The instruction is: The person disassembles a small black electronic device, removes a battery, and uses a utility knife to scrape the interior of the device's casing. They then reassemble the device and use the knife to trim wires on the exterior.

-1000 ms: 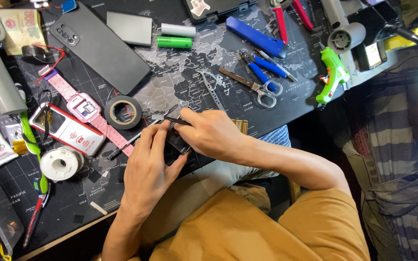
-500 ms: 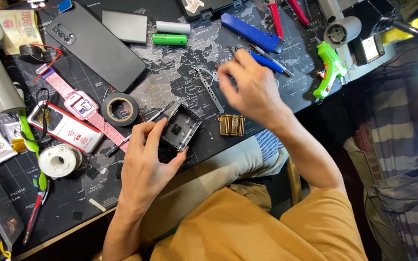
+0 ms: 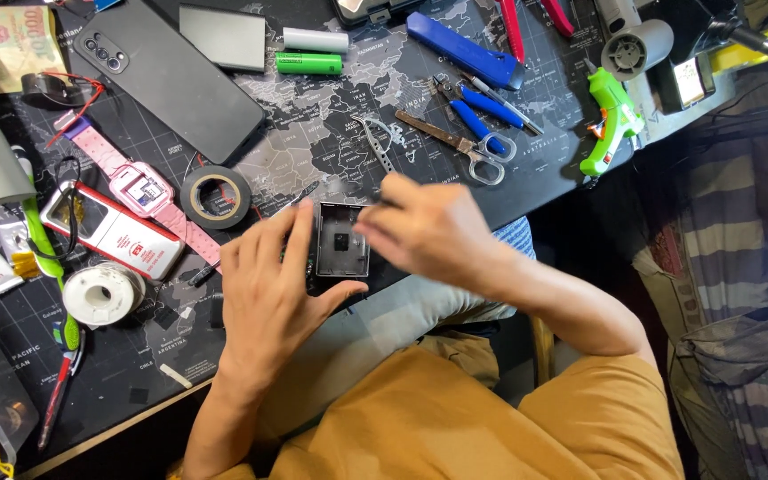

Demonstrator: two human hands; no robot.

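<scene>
1. Head view, centre of the frame: a small open case (image 3: 342,242) lies on the dark desk mat (image 3: 313,133), a rectangular grey shell with a dark square part inside. Its long axis runs up and down the picture.
2. The left hand (image 3: 268,293) sits just left of and below the case, its fingers spread along the case's left edge and its thumb curled under the lower right corner, steadying it.
3. The right hand (image 3: 428,231) is just right of the case, blurred, fingers bunched toward its upper right corner. Whether it pinches anything I cannot tell.
4. Both hands touch or nearly touch the case; the left has the firmer contact.
5. Above centre lie scissors (image 3: 464,147) and blue pliers (image 3: 477,116); left of centre are a roll of black tape (image 3: 215,197) and a pink watch (image 3: 140,191).
</scene>
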